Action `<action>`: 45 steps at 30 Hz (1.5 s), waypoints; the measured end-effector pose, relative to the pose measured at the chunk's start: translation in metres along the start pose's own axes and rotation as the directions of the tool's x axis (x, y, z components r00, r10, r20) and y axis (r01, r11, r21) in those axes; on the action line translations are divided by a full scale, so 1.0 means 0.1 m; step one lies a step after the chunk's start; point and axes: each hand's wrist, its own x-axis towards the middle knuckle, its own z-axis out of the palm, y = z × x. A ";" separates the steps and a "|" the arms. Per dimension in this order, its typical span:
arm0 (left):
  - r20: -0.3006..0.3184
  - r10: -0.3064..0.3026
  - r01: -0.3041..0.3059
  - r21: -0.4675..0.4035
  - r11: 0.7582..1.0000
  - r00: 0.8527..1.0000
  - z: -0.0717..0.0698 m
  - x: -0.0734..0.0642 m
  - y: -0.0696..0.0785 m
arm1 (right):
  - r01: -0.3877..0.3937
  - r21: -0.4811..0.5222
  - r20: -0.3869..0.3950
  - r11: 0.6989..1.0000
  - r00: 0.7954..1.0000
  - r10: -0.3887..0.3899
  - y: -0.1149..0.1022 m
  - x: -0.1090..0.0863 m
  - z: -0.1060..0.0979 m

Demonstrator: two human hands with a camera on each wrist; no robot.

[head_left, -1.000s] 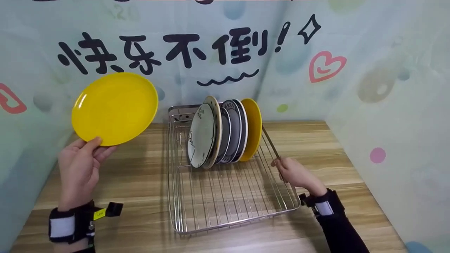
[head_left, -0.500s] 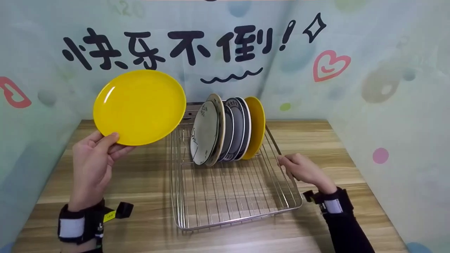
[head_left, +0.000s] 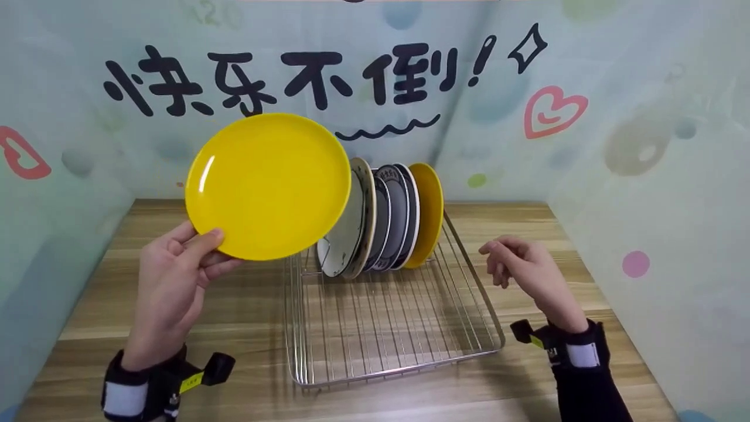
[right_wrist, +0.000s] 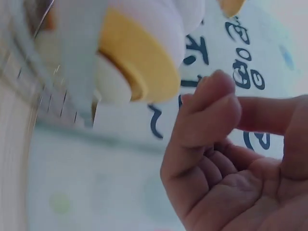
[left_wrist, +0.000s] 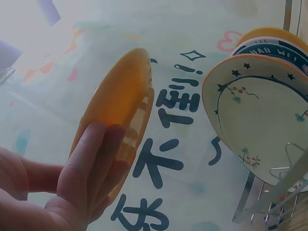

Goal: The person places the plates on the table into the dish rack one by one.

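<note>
My left hand (head_left: 176, 287) pinches the lower edge of a yellow plate (head_left: 272, 187), thumb on its face and fingers behind. The plate is raised above the table, left of the dish rack (head_left: 404, 370), and hides its back left corner. In the left wrist view the fingers (left_wrist: 79, 163) spread along the plate's underside. Several plates stand on edge in the rack: a white patterned one (head_left: 343, 234), dark-rimmed ones (head_left: 395, 217) and a yellow one (head_left: 430, 214) at the right end. My right hand (head_left: 530, 275) hovers right of the rack, fingers loosely curled, holding nothing.
The wire rack stands on a wood-grain table (head_left: 176, 328), its front part showing bare wires. A printed backdrop (head_left: 644, 146) with black characters and hearts encloses the table at the back and sides.
My left hand has carried the yellow plate rightward, closer to the rack, where it now overlaps the white plate in view. My right hand has let go of the rack's right rim and moved off.
</note>
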 end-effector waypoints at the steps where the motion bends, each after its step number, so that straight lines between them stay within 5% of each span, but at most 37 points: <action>1: 0.003 -0.008 0.008 0.018 1.000 1.000 0.02 -0.01 0.00 | -0.010 0.043 0.013 0.999 1.000 0.010 -0.02 0.00 0.01; 6: 0.021 -0.052 0.050 0.087 0.995 0.998 0.10 -0.04 -0.05 | -0.048 0.167 0.117 0.985 0.993 0.029 -0.14 0.05 0.10; 11: 0.020 -0.093 0.091 0.087 0.992 0.995 0.15 -0.06 -0.09 | -0.100 0.162 0.203 0.982 0.977 0.066 -0.28 0.11 0.20; 29: 0.100 -0.177 0.159 0.162 0.974 0.979 0.40 -0.12 -0.28 | -0.127 0.190 0.246 0.974 0.966 0.078 -0.54 0.21 0.37; 39: 0.119 -0.255 0.234 0.169 0.957 0.959 0.48 -0.16 -0.34 | -0.151 0.399 0.299 0.904 0.954 0.028 -0.61 0.25 0.49; 45: 0.130 -0.265 0.243 0.160 0.957 0.956 0.51 -0.17 -0.37 | -0.124 0.438 0.299 0.890 0.954 -0.014 -0.61 0.25 0.55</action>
